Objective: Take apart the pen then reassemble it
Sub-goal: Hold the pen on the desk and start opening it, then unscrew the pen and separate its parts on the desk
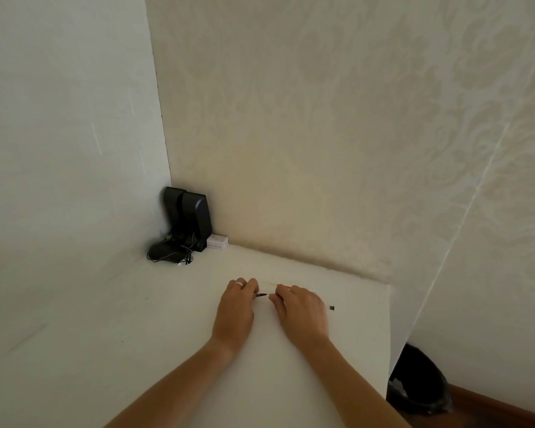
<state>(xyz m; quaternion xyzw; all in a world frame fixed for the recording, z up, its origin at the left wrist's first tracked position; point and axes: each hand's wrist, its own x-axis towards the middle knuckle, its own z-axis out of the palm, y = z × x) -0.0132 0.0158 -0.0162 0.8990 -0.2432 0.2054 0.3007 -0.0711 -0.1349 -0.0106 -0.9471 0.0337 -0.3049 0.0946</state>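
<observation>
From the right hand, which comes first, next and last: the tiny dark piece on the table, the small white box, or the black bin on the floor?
1. Small dark piece: on the table, just right of the right hand.
2. Black bin: on the floor, lower right.
3. Small white box: far corner, by the wall.

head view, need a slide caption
Both hands, left and right, pinch a thin black pen part over a white table.

A smooth matt white tabletop (136,319) is seen at lower left; embossed cream damask wallpaper (322,118) above; glossy black plastic speakers (187,216) at centre left; a crinkled black plastic bin liner (420,381) at lower right.
</observation>
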